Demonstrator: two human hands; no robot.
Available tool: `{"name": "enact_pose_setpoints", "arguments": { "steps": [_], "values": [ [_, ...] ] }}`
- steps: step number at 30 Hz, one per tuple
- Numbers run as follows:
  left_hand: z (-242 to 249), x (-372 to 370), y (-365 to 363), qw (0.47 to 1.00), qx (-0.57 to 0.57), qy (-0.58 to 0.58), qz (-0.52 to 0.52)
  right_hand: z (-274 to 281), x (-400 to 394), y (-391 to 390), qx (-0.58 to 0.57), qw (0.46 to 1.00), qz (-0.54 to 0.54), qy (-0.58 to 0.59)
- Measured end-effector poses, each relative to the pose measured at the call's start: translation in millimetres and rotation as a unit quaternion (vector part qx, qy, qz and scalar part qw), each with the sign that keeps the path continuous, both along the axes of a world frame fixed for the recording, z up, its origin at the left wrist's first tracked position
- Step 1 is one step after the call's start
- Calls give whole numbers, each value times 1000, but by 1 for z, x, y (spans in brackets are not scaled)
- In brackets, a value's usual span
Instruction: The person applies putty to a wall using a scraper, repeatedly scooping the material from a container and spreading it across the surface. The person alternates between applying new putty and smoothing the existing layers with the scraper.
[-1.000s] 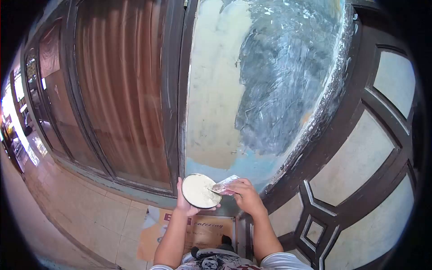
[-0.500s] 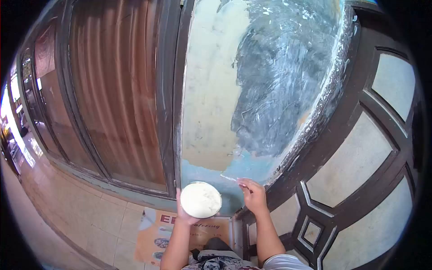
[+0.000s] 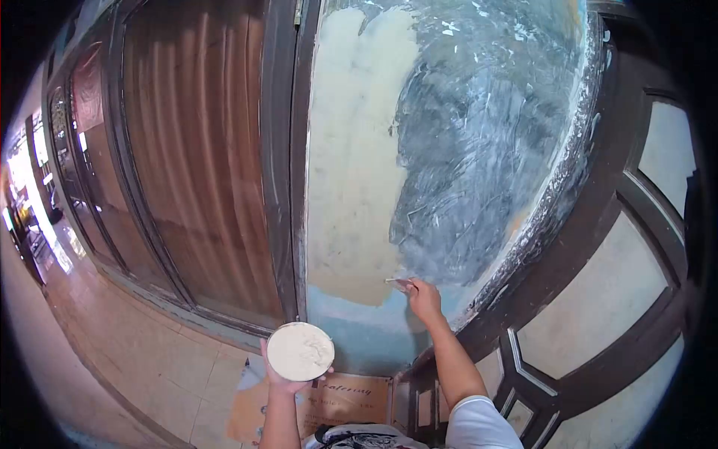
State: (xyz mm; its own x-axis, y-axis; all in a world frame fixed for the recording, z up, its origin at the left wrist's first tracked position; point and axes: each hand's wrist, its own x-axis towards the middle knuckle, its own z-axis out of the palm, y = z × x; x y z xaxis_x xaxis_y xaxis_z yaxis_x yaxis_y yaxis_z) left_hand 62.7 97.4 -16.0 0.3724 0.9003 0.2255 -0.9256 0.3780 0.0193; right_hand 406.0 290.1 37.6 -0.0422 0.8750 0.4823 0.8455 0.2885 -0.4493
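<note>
My left hand (image 3: 280,378) holds a round tub (image 3: 301,352) from below, its fingers around the sides. The tub is full of a pale cream paste with a rough surface. My right hand (image 3: 424,298) grips a small thin spreading tool (image 3: 398,281), its tip at the wall (image 3: 359,224) near the lower edge of the cream coating. Left of the tool the wall is cream, above and to the right it is grey and streaked, and below it is light blue.
A dark-framed window (image 3: 202,165) with a brown curtain stands at the left. At the right is a dark door (image 3: 598,299) with pale panels. A printed orange banner (image 3: 344,404) lies on the tiled floor (image 3: 149,352).
My right hand has moved up and right with the tool, closer to the wall's coated area. My left hand and the tub have shifted left and slightly down. The view has shifted slightly.
</note>
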Motion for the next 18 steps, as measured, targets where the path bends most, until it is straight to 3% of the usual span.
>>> {"name": "enact_pose_setpoints", "arguments": {
  "steps": [6,8,10,12,15,18],
  "values": [
    [-13,6,12,1000,21,-5,11,-4,-1,2,52,998,22,33],
    [-17,9,15,998,24,41,34,-10,-1,7,55,997,40,22],
    [-19,13,14,998,14,45,35,6,-6,11,78,997,0,-12],
    [-20,16,15,998,6,50,37,19,-5,9,97,995,16,27],
    [-19,19,16,998,-11,32,48,-1,-1,3,126,990,12,68],
    [-16,17,17,1000,6,18,17,-29,-4,1,145,987,57,33]
  ]
}}
